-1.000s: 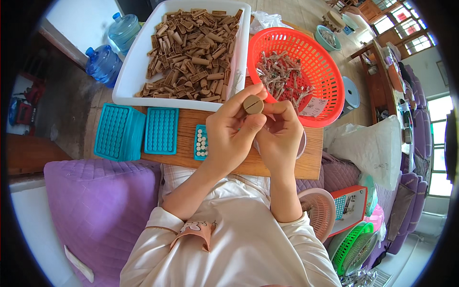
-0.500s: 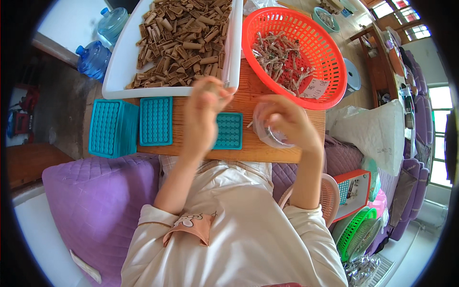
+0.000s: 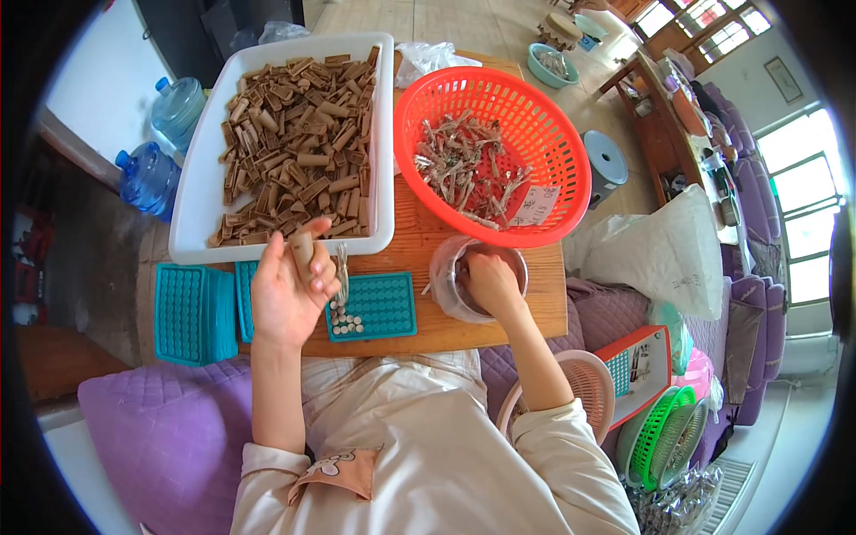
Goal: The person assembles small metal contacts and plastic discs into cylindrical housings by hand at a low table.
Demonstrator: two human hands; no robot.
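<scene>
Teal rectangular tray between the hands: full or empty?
Partly filled: small whitish round pieces sit toward the left of the teal rectangular plastic-looking tray; its right side shows none.

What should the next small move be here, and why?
Probably lift the right hand out of the tub and bring it toward the brown tube. The right hand's fingers are down inside the tub, though what they grip, if anything, is hidden, while the left hand holds the tube raised, apart from the tub.

A wooden table [image 3: 416, 227] carries a white tub [image 3: 383, 152], red basket [image 3: 513, 237], teal trays [image 3: 385, 299] and round container [image 3: 444, 287].
</scene>
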